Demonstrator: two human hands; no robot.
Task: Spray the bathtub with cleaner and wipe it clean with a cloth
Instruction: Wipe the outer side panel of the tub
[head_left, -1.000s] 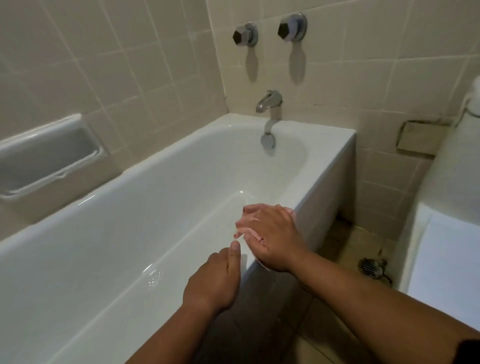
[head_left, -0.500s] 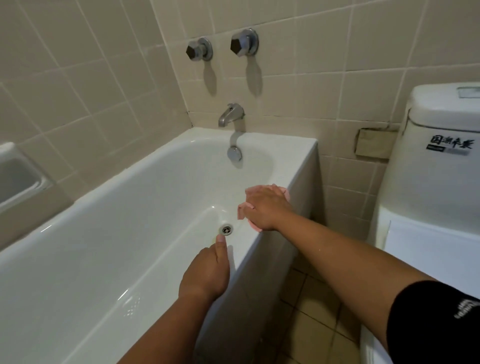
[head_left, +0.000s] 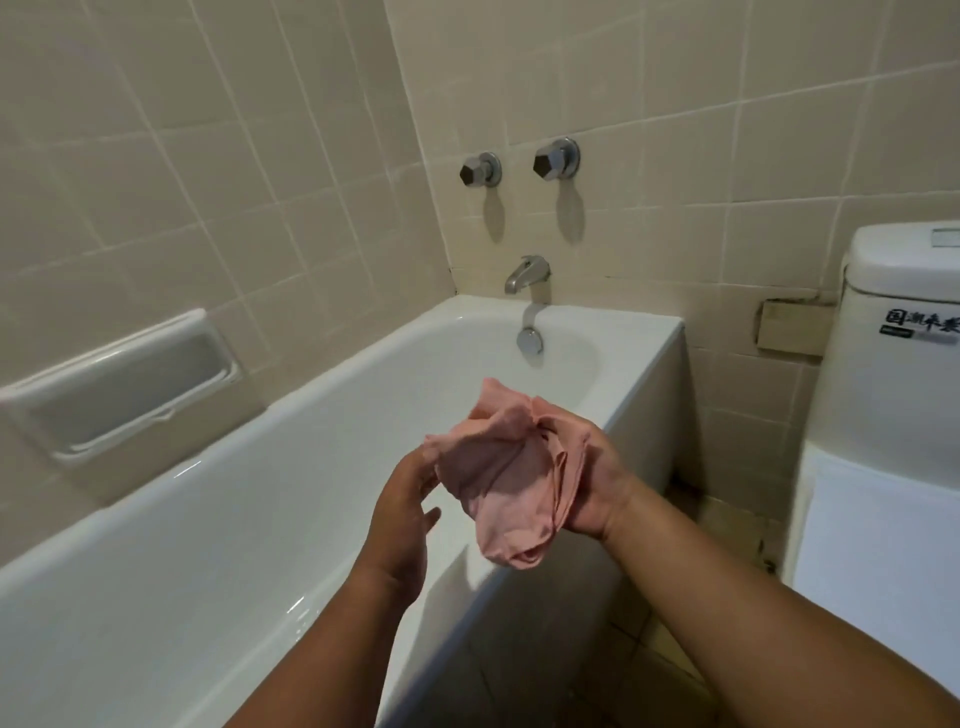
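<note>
The long white bathtub (head_left: 597, 312) runs from the lower left up to the beige tiled wall (head_left: 675, 156). A chrome spout (head_left: 527, 273) juts from that wall above the tub's far end, with two dark-capped chrome knobs (head_left: 480, 170) side by side higher up. A white recessed soap dish (head_left: 119, 384) sits in the wall left of the tub. A white ceramic toilet (head_left: 893, 395) stands to the tub's right. A crumpled pink cloth (head_left: 514, 478) lies in the right hand (head_left: 597, 483) above the tub's near rim, and the left hand (head_left: 400, 499) is just beside it.

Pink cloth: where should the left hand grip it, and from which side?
Grip the pink cloth at its crumpled left bulge, coming from the left. The right hand holds its right side, blocking that; the left side is free and faces the open left hand. It's bunched, not flat, so a whole-hand wrap likely beats an edge pinch.
</note>
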